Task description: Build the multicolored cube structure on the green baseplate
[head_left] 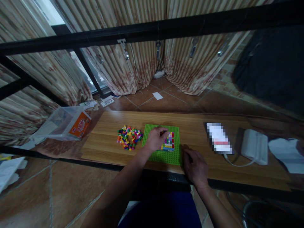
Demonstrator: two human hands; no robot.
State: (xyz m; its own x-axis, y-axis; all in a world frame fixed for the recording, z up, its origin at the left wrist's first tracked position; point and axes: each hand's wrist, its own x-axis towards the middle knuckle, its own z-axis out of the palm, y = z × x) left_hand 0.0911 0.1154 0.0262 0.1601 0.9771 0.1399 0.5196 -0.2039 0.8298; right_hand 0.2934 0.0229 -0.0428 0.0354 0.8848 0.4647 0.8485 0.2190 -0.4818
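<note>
A green studded baseplate (pixel 168 157) lies on the wooden table in front of me. Rows of small coloured building bricks (pixel 170 144) form a block on it, partly covered by my left hand (pixel 155 139). That hand is over the plate's upper left, thumb and fingers pinched together at the block's upper left edge. Whatever is between the fingertips is too small to make out. My right hand (pixel 196 166) rests on the table by the plate's lower right edge, its fingers curled in, with nothing visible in them. Left of the plate lies a loose pile of mixed bricks (pixel 125 146).
On the wooden table (pixel 99 139), a phone (pixel 218 138) with blurred screen lies right, its cable running to a white box-shaped device (pixel 255 146). White paper (pixel 288 154) lies beyond. A clear plastic bin (pixel 63 123) stands left. A black bar (pixel 142 30) crosses ahead.
</note>
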